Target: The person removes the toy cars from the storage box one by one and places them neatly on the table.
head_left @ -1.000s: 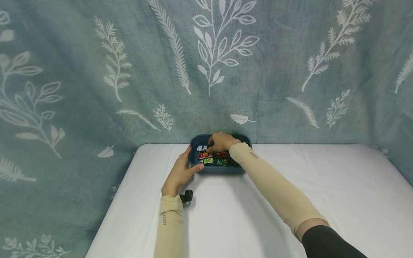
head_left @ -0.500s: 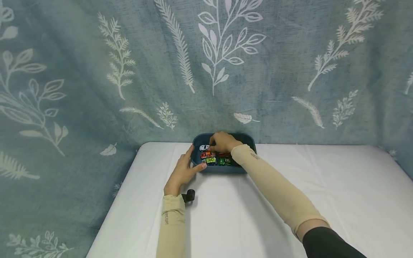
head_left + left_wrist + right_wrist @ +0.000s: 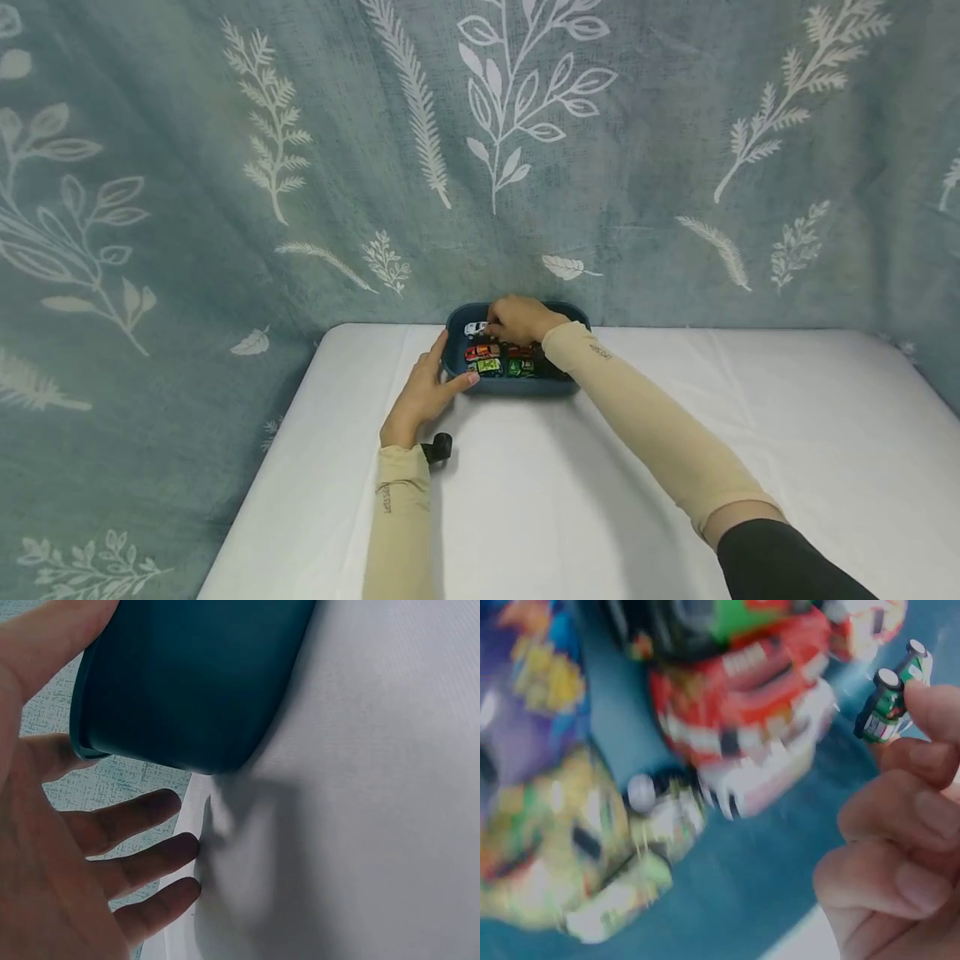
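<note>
A dark blue plastic bin (image 3: 517, 387) stands at the far edge of the table with several toy cars in it. My right hand (image 3: 521, 319) reaches inside over its back part. Between thumb and forefinger it pinches a small green toy car (image 3: 885, 705), tilted wheels outward in the right wrist view. Nearby lie a white toy car (image 3: 476, 330), an orange-red one and a yellow-green one (image 3: 486, 367). My left hand (image 3: 420, 392) touches the bin's left front corner, thumb and forefinger spread along the rim. Its other fingers (image 3: 150, 859) extend loosely beside the bin wall.
A white cloth covers the table (image 3: 510, 492). Right behind the bin hangs a grey-green curtain (image 3: 637, 167) with a white leaf print. A black wrist camera (image 3: 437, 448) sticks out from the left wrist.
The head view shifts slightly. My right hand stays in the back part of the bin with only small movement, and my left hand keeps its place at the corner.
</note>
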Tool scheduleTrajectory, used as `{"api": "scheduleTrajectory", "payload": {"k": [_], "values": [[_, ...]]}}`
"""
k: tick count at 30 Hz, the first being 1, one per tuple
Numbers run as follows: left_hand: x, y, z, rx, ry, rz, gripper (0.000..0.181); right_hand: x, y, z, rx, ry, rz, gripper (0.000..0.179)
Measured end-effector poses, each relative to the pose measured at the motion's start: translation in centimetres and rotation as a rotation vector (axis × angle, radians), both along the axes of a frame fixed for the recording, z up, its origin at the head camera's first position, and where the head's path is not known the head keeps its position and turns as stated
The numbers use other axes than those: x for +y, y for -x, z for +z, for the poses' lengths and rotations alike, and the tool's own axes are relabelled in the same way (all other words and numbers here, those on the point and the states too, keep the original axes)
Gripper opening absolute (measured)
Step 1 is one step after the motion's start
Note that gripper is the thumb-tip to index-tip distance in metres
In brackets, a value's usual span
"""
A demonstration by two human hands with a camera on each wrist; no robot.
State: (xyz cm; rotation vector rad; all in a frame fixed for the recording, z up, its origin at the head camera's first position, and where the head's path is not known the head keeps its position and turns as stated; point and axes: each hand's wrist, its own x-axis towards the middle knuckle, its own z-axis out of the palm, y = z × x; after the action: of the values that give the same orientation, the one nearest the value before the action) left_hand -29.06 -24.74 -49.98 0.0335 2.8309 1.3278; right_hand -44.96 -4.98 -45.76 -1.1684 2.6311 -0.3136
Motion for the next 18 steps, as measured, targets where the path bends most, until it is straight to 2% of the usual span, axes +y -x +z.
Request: {"api": "scheduleTrajectory", "payload": {"k": [9, 14, 18], "values": [[0.3, 0.0, -0.1, -0.045, -0.012, 0.012, 0.101, 4.4, -0.6, 4.8, 0.091, -0.031, 0.019, 0.03], [0.4, 0.1, -0.1, -0.056, -0.007, 0.003, 0.102, 7.3, -1.1, 7.6, 0.133, -0.056, -0.017, 0.03], [0.4, 0.1, 0.1, -0.061, -0.006, 0.006, 0.102, 9.5, -1.4, 9.4, 0.135, -0.076, -0.06, 0.031]]}}
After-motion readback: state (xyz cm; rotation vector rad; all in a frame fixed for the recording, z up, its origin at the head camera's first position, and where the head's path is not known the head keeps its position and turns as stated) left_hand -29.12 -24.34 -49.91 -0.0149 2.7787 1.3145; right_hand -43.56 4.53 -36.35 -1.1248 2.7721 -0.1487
